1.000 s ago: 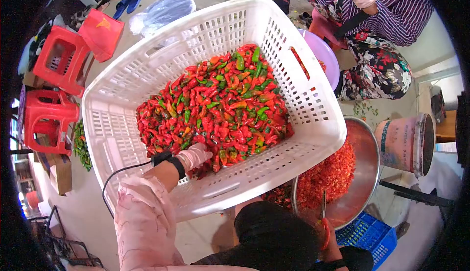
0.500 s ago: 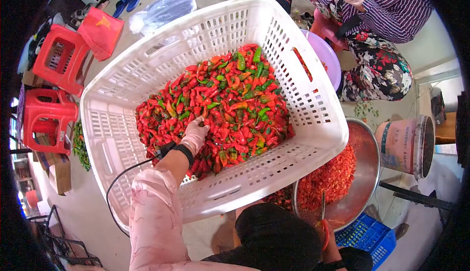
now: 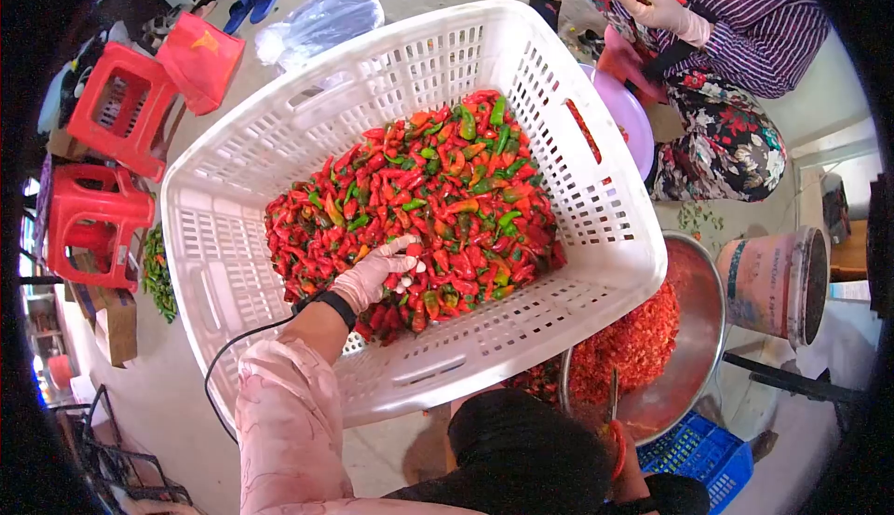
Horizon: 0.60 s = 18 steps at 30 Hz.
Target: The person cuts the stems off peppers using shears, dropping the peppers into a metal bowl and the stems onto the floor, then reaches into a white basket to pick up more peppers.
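A large white plastic basket (image 3: 596,236) holds a heap of red and green chili peppers (image 3: 466,180). Reaching into it, my gloved left hand (image 3: 377,271) has its fingers curled round red chili peppers at the near side of the heap. Low on the right, my right hand (image 3: 633,470) grips scissors (image 3: 614,396), blades pointing up; their red handle loops round the fingers. Behind the blades, a metal bowl (image 3: 700,329) contains chopped red chili (image 3: 643,333). My right hand is partly hidden by my dark-clothed knee.
A co-worker's gloved hand (image 3: 656,7) holds red peppers at the top right, near a purple basin (image 3: 629,124). A bucket (image 3: 768,282) stands beside the bowl, and a blue crate (image 3: 712,468) lies below. Red stools (image 3: 98,226) are on the left.
My left hand has shifted right over the peppers and its fingers have closed on some. The co-worker's hands now show red peppers. My right hand stays with the scissors.
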Each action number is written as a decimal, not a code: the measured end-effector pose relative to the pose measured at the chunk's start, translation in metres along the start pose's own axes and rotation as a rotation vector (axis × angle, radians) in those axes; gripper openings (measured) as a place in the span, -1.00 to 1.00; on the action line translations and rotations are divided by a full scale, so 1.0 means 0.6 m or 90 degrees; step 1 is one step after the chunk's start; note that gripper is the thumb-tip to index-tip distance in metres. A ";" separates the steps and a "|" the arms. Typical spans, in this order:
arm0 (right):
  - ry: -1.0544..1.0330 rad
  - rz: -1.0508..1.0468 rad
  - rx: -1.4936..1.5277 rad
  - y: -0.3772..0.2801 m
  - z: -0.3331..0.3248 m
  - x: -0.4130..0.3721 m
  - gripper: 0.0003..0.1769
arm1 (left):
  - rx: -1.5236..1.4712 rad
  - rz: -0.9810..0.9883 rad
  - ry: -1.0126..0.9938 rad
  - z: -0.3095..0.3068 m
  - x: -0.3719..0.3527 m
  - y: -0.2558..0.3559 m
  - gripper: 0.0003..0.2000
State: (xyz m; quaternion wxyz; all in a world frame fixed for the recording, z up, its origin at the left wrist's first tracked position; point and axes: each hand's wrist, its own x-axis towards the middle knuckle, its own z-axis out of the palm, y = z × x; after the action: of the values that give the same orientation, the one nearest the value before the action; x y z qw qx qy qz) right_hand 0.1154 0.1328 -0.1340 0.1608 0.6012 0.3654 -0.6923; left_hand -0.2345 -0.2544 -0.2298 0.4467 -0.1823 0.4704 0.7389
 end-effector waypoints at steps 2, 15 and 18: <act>-0.010 -0.048 -0.039 0.004 -0.010 0.007 -0.73 | -0.003 -0.010 -0.022 0.007 -0.009 0.013 -0.61; 0.032 -0.311 -0.467 0.005 -0.004 -0.028 -0.72 | 0.274 0.251 0.633 -0.072 0.067 0.100 -0.72; -0.029 0.012 0.104 0.039 -0.091 0.032 -0.64 | 0.200 0.186 0.565 -0.063 0.087 0.114 -0.64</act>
State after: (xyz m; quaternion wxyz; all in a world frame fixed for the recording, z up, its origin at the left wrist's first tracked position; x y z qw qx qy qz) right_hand 0.1656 0.1594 -0.1599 0.1262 0.5997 0.2979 -0.7319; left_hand -0.3248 -0.2719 -0.2479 0.1168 -0.3420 0.7418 0.5649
